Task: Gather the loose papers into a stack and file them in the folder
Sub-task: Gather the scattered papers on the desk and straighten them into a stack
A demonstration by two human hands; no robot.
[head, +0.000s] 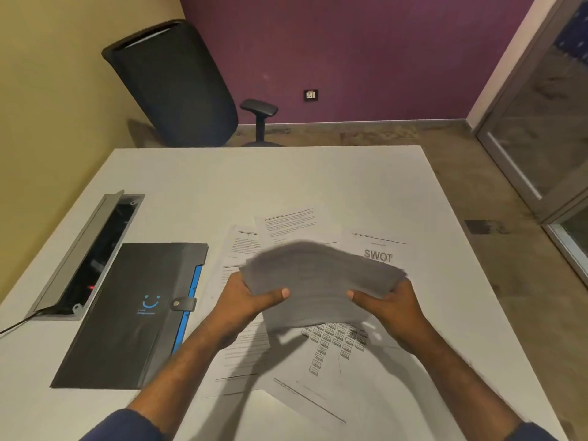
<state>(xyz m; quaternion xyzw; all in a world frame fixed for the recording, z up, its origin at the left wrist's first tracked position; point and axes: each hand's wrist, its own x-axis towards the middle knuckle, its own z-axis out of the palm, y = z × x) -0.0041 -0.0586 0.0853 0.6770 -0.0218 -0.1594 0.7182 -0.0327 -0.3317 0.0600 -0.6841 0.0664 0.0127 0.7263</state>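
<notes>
Both hands: your left hand and right hand each pinch one end of a held bundle of papers, raised above the table and motion-blurred.
Loose sheets: several papers lie flat under and around the bundle, from 12 o'clock to 6 o'clock, one headed SWOT.
Folder: black folder at 9 o'clock, lying shut (strap snapped).
Progress: gathering looks partly done; the rest, squaring and filing remain.
</notes>
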